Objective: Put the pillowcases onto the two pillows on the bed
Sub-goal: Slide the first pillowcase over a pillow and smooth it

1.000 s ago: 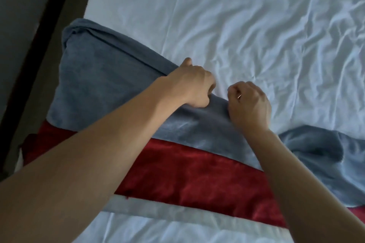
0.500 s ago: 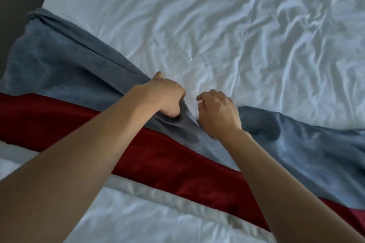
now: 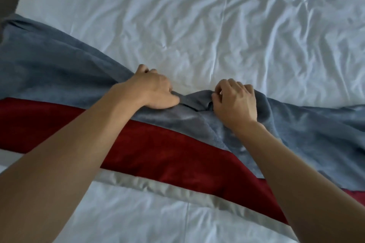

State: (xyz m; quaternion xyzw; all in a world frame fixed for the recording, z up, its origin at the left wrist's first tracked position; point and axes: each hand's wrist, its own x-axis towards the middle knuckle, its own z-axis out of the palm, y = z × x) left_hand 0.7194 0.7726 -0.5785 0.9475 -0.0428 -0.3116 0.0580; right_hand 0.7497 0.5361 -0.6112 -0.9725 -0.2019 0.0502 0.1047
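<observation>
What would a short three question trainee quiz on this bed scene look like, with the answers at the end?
1. True or false: both hands grip the grey-blue fabric.
2. Which colour band lies directly nearer the person than the grey-blue fabric: A white, B dark red, C green?
3. What covers the bed beyond the hands?

Key
1. True: the left hand and right hand each bunch its far edge, a little apart.
2. B, the dark red band.
3. A wrinkled white sheet.

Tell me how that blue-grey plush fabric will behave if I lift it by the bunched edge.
Probably floppy: the blue-grey fabric already bunches between the left hand and right hand. Its fuzzy nap suggests decent grip. It will likely drape and drag across the white sheet.
</observation>
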